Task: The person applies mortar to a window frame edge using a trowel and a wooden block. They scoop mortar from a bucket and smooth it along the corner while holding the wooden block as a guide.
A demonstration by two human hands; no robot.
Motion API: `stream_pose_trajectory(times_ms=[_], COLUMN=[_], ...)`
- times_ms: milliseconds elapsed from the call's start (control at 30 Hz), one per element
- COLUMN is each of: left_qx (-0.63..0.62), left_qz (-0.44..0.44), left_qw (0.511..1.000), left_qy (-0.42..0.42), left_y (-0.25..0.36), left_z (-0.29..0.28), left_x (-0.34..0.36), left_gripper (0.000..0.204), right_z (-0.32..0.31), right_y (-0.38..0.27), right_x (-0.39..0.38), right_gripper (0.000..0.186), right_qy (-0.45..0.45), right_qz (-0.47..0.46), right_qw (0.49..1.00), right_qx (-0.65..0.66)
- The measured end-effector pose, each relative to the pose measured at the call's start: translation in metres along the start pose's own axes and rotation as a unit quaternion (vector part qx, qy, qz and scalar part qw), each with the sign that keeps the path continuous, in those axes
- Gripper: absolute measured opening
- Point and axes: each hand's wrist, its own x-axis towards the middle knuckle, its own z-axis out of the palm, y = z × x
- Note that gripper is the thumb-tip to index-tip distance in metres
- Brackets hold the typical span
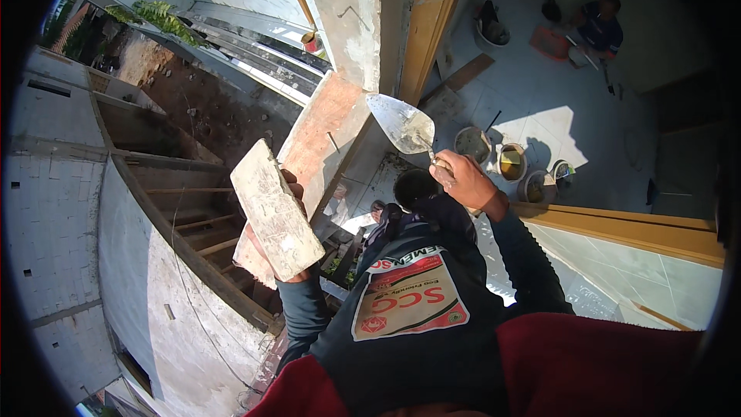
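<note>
My left hand (293, 185) is closed round a pale, mortar-smeared rectangular slab (274, 212); the slab hides most of the palm, and some fingers show at its right edge. It is held tilted over the reddish top of a narrow wall (323, 120), and I cannot tell whether the two touch. In my right hand (467, 179) is a pointed trowel (401, 125), gripped by its handle. Its metal blade points up and left, with grey mortar near the handle end. The blade tip appears close to the base of a rough plastered column (347, 23).
Several buckets (512, 162) stand on the tiled floor below, to the right. Another person (600, 31) sits farther back beside an orange tray (549, 43). Wooden frames (617, 225) border the right side. Left lie bare earth (204, 96) and a curved concrete wall (166, 262).
</note>
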Motion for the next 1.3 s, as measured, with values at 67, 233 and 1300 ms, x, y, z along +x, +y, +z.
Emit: stream_pose_trajectory(times_ms=[67, 233, 1300], left_qx=[-0.031, -0.008, -0.145], left_qz=[-0.010, -0.010, -0.051], left_qw=[0.999, 1.000, 0.988], left_qy=[0.012, 0.003, -0.021], left_y=[-0.001, -0.002, -0.025], left_z=[0.001, 0.001, -0.018], left_x=[0.000, -0.002, 0.053], left_gripper=[0.072, 0.068, 0.039], right_z=[-0.004, -0.027, 0.014], right_y=[-0.006, -0.026, -0.039], right_x=[0.001, 0.007, -0.021], right_gripper=[0.026, 0.026, 0.031], right_qy=[0.006, 0.028, 0.164], right_qz=[-0.004, -0.016, -0.198], right_qw=[1.000, 0.999, 0.964], right_qx=[-0.005, 0.002, -0.067])
